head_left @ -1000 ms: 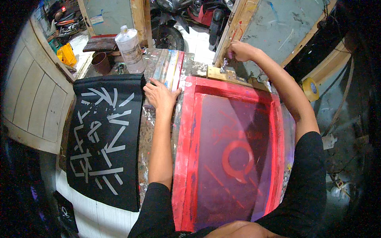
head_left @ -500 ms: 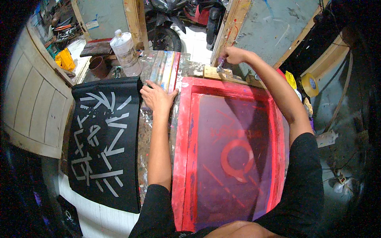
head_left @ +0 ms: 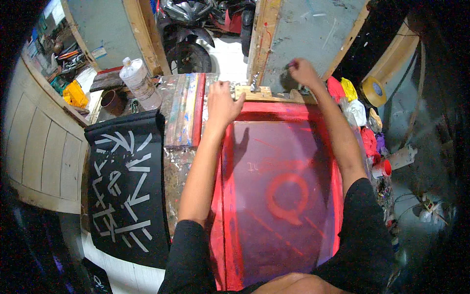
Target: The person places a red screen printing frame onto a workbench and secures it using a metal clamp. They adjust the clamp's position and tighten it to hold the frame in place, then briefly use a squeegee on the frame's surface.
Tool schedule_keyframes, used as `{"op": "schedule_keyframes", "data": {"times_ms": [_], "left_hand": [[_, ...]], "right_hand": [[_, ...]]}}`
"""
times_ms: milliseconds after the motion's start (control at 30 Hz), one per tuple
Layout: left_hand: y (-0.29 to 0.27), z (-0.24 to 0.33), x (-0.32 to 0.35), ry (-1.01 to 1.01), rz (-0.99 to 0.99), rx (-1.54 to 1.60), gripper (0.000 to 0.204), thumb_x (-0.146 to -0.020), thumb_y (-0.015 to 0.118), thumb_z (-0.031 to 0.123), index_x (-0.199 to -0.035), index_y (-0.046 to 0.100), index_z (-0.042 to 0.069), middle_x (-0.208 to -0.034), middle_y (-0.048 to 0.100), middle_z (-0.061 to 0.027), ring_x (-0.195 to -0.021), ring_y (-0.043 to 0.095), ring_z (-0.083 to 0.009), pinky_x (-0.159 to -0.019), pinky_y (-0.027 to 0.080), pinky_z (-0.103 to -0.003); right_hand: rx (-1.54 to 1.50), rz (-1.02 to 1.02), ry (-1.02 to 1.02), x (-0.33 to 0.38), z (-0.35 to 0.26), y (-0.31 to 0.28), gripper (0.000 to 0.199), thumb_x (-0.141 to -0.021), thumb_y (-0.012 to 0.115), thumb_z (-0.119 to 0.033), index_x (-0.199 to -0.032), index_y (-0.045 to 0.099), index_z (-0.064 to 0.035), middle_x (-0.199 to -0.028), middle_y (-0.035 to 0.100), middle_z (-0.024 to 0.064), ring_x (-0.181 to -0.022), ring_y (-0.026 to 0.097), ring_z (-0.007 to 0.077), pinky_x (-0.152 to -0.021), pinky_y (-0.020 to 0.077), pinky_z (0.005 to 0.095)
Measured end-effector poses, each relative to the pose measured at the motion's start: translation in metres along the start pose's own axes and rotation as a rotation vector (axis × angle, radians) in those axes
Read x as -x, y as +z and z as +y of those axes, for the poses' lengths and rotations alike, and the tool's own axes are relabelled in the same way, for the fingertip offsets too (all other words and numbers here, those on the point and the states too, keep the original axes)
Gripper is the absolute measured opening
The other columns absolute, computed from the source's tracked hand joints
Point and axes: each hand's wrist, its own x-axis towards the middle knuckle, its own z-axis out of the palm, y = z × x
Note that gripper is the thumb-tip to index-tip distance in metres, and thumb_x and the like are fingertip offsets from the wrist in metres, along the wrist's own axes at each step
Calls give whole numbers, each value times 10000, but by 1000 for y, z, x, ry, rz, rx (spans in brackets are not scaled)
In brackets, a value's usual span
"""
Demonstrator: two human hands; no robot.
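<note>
A screen-printing frame (head_left: 229,206) with red-stained edges lies before me, its purplish mesh (head_left: 254,230) showing a red ring and slanting lines. My left hand (head_left: 225,105) is over its far left corner, thumb spread from loosely bent fingers, holding nothing I can see. Beside that hand, a metal clamp (head_left: 254,83) stands on a wooden bar (head_left: 267,93) at the frame's far edge. Farther right, my right hand (head_left: 304,74) is closed beyond the bar; a small dark purple bit shows at its fingertips, too little to name.
Black fabric (head_left: 155,196) with grey strokes lies left, below paint-stained wooden strips (head_left: 181,108). A cloudy plastic bottle (head_left: 140,83) and brown cup (head_left: 111,100) stand far left. Tape (head_left: 373,91), coloured bags (head_left: 356,113) and a red cup (head_left: 382,168) line the right. Motorcycles (head_left: 191,44) are beyond.
My left hand has moved right, from the wooden strips to the frame's far corner. My right hand has left the metal clamp and moved right. The view has shifted slightly.
</note>
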Motion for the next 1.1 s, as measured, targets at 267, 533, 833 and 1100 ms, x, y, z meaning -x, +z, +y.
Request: {"op": "schedule_keyframes", "data": {"times_ms": [267, 533, 833, 1100], "left_hand": [[71, 7, -24, -215, -314, 60, 1008, -731, 640, 706, -1359, 441, -57, -1277, 481, -336, -1232, 450, -435, -1019, 391, -497], [75, 13, -35, -362, -391, -75, 1293, -621, 626, 826, -1383, 302, -167, -1208, 570, -339, -1166, 565, -399, -977, 444, -452], [72, 12, -51, -405, -447, 70, 1296, -580, 693, 796, -1339, 321, -186, -1248, 550, -344, -1195, 554, -407, -1005, 437, -434], [61, 20, -41, -377, -293, 33, 1116, -580, 720, 759, -1225, 483, -121, -1116, 633, -303, -1070, 624, -399, -912, 490, -443]], "right_hand": [[-156, -601, 58, -8, 87, -38, 243, -700, 598, -94, -893, 714, -4, -759, 698, 145, -686, 640, 245, -664, 508, 380], [16, -673, -109, -14, 85, -31, 188, -688, 675, -115, -853, 690, -24, -664, 640, 59, -617, 539, 161, -588, 444, 363], [137, -717, -322, -36, 97, -25, 170, -684, 728, -159, -840, 745, -92, -699, 698, 64, -607, 615, 180, -575, 481, 376], [353, -1681, 47, -97, 56, 1, 338, -651, 824, -190, -934, 706, -47, -894, 721, 98, -796, 679, 239, -714, 534, 404]]}}
